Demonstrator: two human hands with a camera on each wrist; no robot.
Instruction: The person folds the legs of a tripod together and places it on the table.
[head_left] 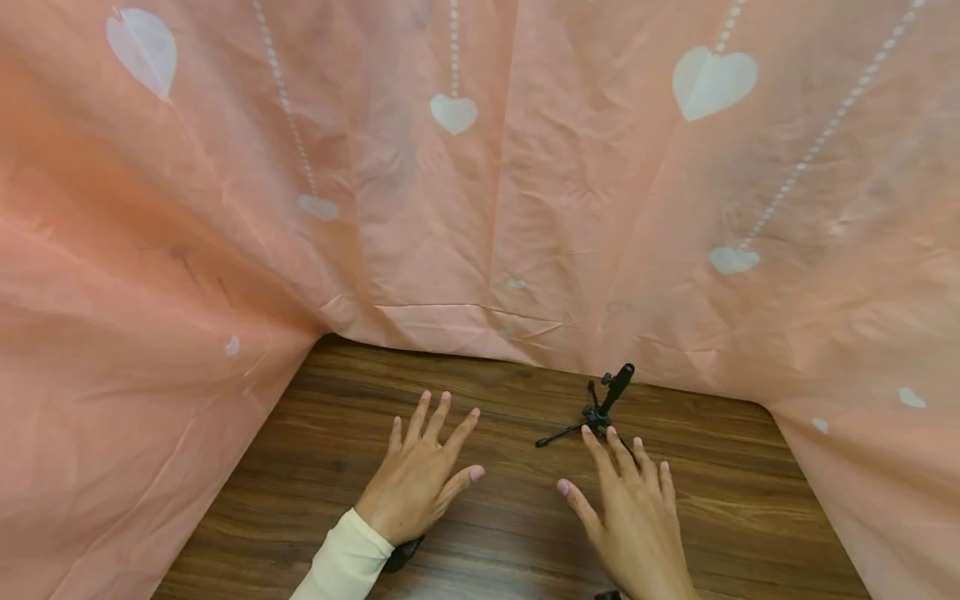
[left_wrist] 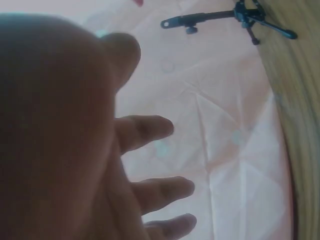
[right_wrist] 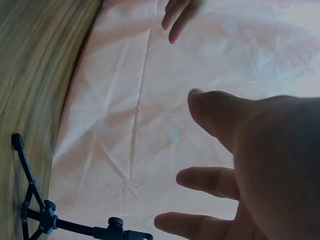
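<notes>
A small black tripod stand (head_left: 597, 417) with spread legs and a short leaning post stands on the wooden table, toward the back and right of centre. My right hand (head_left: 637, 508) is nearest to it, fingers spread and straight, its fingertips overlapping the stand's legs in the head view. Left of that, my left hand (head_left: 416, 483) hovers with fingers spread and nothing held. In the left wrist view the stand (left_wrist: 215, 17) shows at the top, beyond the left thumb. The right wrist view has the stand (right_wrist: 47, 218) at lower left, past the right fingertips.
Brown wood-grain table (head_left: 300, 433) lies beneath both hands. A pink curtain (head_left: 420, 233) printed with white hearts hangs along the back and both sides, its lower edge meeting the table. A pale yellow sleeve (head_left: 348, 554) covers the left forearm.
</notes>
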